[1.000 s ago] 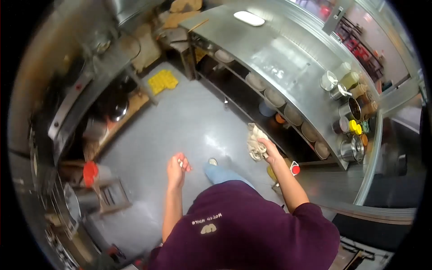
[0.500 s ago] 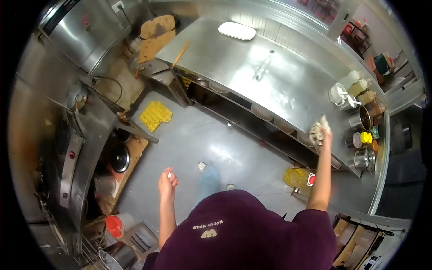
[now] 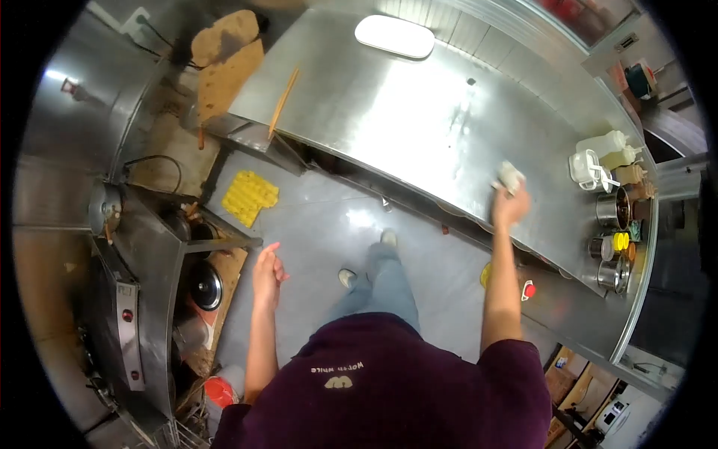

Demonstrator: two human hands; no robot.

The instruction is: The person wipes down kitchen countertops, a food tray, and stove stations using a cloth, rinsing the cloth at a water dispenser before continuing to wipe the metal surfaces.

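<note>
grey floor point(image 3: 314, 217), one: beneath the person, who stands with feet apart.
steel desk point(image 3: 336, 82), one: long, its surface shining, running along the far side.
yellow moulded sheet point(image 3: 250, 198), one: lying on the floor, left of the desk's near corner.
white tray point(image 3: 395, 37), one: oblong, on the desk by the back wall.
right hand point(image 3: 511, 203), one: over the desk's right half, fingers closed round a cloth.
left hand point(image 3: 268, 277), one: above the floor, fingers loosely bent, index finger straighter; whether anything is held cannot be told.
pale cloth point(image 3: 511, 176), one: bunched in the right hand; contact with the desk unclear.
</note>
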